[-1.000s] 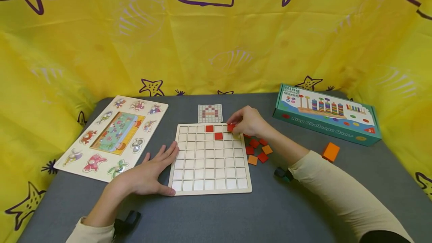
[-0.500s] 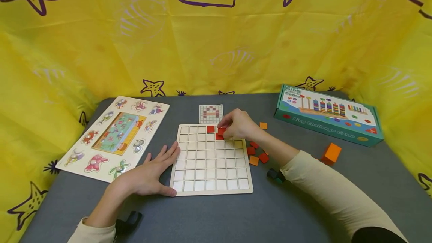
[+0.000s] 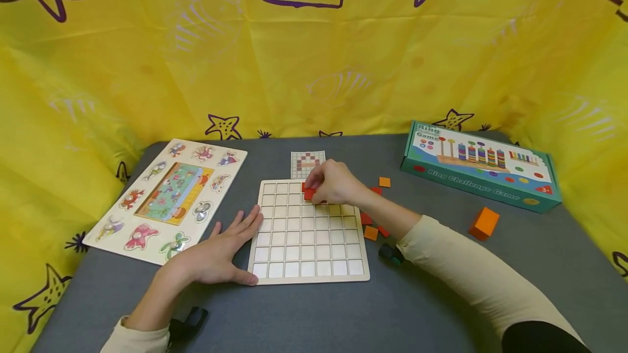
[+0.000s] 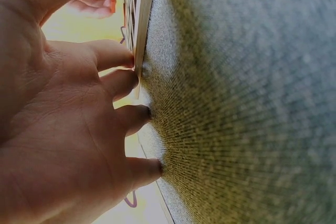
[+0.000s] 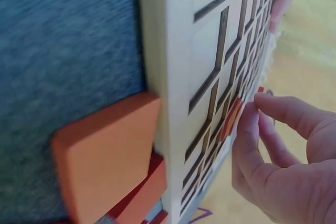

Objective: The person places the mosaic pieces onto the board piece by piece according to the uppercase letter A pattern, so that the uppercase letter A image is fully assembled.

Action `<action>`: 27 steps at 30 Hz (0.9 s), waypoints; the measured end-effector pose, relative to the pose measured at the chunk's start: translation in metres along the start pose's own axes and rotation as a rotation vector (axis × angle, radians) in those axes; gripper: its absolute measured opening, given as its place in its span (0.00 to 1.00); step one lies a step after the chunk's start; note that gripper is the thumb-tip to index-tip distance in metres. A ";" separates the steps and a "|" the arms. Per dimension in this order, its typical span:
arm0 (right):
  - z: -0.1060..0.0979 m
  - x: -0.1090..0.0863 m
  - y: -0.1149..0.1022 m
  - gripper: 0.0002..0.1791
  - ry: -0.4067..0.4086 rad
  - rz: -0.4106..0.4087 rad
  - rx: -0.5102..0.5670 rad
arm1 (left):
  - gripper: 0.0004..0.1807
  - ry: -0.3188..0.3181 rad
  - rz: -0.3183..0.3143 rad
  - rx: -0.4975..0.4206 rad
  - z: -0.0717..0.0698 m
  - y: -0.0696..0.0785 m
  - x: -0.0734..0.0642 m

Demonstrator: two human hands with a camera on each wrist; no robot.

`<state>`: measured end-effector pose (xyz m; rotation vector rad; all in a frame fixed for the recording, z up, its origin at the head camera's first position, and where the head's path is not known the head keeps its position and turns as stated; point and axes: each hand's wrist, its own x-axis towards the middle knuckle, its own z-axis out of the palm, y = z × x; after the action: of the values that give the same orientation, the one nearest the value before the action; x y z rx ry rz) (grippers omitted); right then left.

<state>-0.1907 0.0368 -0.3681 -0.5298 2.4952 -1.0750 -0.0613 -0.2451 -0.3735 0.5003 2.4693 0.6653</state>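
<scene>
A pale wooden grid board (image 3: 291, 238) lies flat on the grey table. My left hand (image 3: 218, 252) rests at its left edge, fingers spread, thumb at the near corner; the left wrist view shows the fingertips (image 4: 142, 171) down on the table. Over the board's far rows, my right hand (image 3: 338, 184) pinches a small red square tile (image 3: 309, 194) between thumb and fingers. That tile overlaps a red tile set in the far row. Another red tile (image 5: 231, 119) sits in the grid beside the fingers in the right wrist view.
Loose red and orange tiles (image 3: 370, 233) lie right of the board, partly under the right forearm. A printed pattern card (image 3: 299, 165) is beyond it. A picture puzzle board (image 3: 147, 249) lies left; a green game box (image 3: 471, 184) and an orange block (image 3: 484, 223) are right.
My right hand has moved left along the board's far side with the red tile, from the right corner to the middle. The left hand has stayed at the board's edge.
</scene>
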 end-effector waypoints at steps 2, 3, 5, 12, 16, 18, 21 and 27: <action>0.002 0.002 -0.002 0.14 -0.002 -0.009 -0.025 | 0.67 0.000 -0.003 0.000 0.000 0.001 0.000; 0.003 0.002 -0.004 0.14 -0.001 -0.011 -0.036 | 0.67 0.000 -0.004 0.001 0.000 0.001 0.000; 0.005 0.004 -0.007 0.14 -0.001 -0.010 -0.050 | 0.67 0.000 -0.006 0.005 0.000 0.001 0.001; 0.011 0.009 -0.013 0.14 -0.026 0.027 -0.022 | 0.67 -0.001 -0.012 0.011 0.000 0.001 0.001; 0.012 0.010 -0.016 0.14 -0.037 0.041 -0.008 | 0.67 -0.002 -0.009 0.006 0.000 0.000 0.001; 0.013 0.011 -0.016 0.13 -0.037 0.039 -0.009 | 0.68 -0.002 -0.010 0.005 0.001 0.000 0.001; 0.014 0.013 -0.016 0.14 -0.036 0.029 -0.022 | 0.68 -0.001 -0.012 0.005 0.001 0.000 0.001; 0.017 0.017 -0.016 0.14 -0.027 0.009 -0.068 | 0.68 0.001 -0.010 0.008 0.001 0.001 0.001</action>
<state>-0.1945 0.0079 -0.3700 -0.5487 2.5157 -0.9755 -0.0614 -0.2440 -0.3740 0.4906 2.4744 0.6520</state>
